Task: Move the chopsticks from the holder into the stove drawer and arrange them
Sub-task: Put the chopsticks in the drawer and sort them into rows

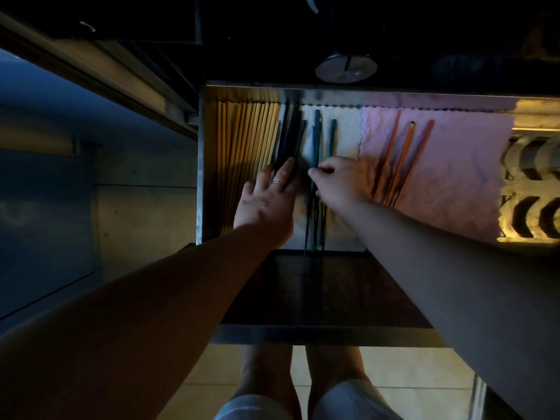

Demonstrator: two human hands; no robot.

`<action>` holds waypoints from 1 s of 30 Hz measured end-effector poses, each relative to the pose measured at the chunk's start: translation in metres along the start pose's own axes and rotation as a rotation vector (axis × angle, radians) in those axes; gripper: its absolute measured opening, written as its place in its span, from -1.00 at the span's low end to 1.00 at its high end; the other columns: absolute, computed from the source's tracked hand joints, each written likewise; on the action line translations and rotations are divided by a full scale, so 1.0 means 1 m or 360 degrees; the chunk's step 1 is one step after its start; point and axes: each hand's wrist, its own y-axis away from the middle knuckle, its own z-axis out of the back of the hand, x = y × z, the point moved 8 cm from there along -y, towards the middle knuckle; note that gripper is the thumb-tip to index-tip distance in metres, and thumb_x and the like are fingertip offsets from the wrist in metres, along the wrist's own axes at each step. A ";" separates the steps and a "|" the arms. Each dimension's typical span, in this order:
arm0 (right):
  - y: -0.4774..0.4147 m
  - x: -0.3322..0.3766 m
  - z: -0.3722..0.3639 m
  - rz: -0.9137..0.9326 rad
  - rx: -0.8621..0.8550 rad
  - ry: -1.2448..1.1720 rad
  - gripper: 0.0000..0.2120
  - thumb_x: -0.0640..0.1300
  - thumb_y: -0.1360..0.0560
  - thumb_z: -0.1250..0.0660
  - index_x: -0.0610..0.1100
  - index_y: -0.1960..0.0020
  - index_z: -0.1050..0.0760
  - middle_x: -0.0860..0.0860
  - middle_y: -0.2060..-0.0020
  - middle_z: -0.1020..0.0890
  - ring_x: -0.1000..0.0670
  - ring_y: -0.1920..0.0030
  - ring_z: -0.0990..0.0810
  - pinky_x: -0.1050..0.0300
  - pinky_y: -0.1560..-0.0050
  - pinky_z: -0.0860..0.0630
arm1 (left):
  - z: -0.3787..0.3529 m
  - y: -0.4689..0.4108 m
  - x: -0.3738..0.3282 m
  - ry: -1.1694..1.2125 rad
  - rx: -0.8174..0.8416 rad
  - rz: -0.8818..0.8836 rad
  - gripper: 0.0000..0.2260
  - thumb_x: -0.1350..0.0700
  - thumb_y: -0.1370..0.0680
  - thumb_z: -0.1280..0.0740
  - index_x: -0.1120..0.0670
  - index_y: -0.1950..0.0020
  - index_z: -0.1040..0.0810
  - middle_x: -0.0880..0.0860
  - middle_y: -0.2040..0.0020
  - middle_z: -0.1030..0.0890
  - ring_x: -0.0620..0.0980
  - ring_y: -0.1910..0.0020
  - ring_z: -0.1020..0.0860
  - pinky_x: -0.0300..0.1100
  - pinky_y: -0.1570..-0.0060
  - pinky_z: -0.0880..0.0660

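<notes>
Both bundles lie in the drawer (200,177): the left hand (266,198) presses flat on the dark chopsticks (291,137), and the right hand (336,180) pinches the teal chopsticks (316,137) mid-length. They are likely light, stiff and slippery, and roll easily.

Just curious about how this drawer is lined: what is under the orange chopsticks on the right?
A wrinkled pink cloth lies under the orange chopsticks, spreading well past them to the right. Whatever lies beneath the cloth is covered, so it cannot be seen.
</notes>
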 end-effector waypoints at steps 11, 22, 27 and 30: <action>0.001 0.003 0.000 0.0078 -0.0131 0.0269 -0.86 -0.13 -0.51 -0.35 -0.17 0.06 -0.64 -0.07 0.09 -0.68 -0.05 0.04 -0.64 0.21 0.08 -0.51 | -0.001 0.003 0.010 -0.0049 -0.0002 -0.0032 -0.33 0.09 -0.62 -0.18 -0.12 -0.61 0.15 -0.09 -0.60 0.31 0.09 -0.58 0.21 0.13 -0.49 -0.04; -0.002 -0.004 0.000 0.0192 -0.0201 0.0405 -0.89 -0.11 -0.47 -0.38 -0.13 0.05 -0.58 -0.09 0.05 -0.67 -0.10 -0.01 -0.62 0.06 -0.04 -0.55 | -0.011 0.003 0.000 -0.0054 0.0133 -0.0049 -0.31 0.13 -0.64 -0.17 -0.17 -0.60 0.20 -0.13 -0.56 0.39 0.11 -0.58 0.25 0.15 -0.49 0.01; -0.009 -0.005 -0.001 0.0122 -0.0124 0.0678 -0.76 -0.03 -0.52 -0.32 -0.20 0.06 -0.60 -0.12 0.09 -0.65 -0.12 0.02 -0.63 0.21 0.18 -0.36 | -0.012 0.002 0.001 -0.0053 0.0135 -0.0047 -0.30 0.12 -0.63 -0.18 -0.18 -0.60 0.20 -0.12 -0.57 0.39 0.13 -0.58 0.25 0.16 -0.49 0.02; -0.013 -0.007 -0.002 0.0035 -0.0139 0.0675 -0.71 0.01 -0.50 -0.33 -0.19 -0.05 -0.61 -0.10 0.02 -0.67 -0.10 -0.02 -0.64 0.21 0.10 -0.44 | -0.012 0.001 0.001 -0.0043 0.0191 -0.0049 -0.28 0.13 -0.63 -0.20 -0.19 -0.60 0.21 -0.12 -0.56 0.40 0.14 -0.57 0.26 0.16 -0.49 0.03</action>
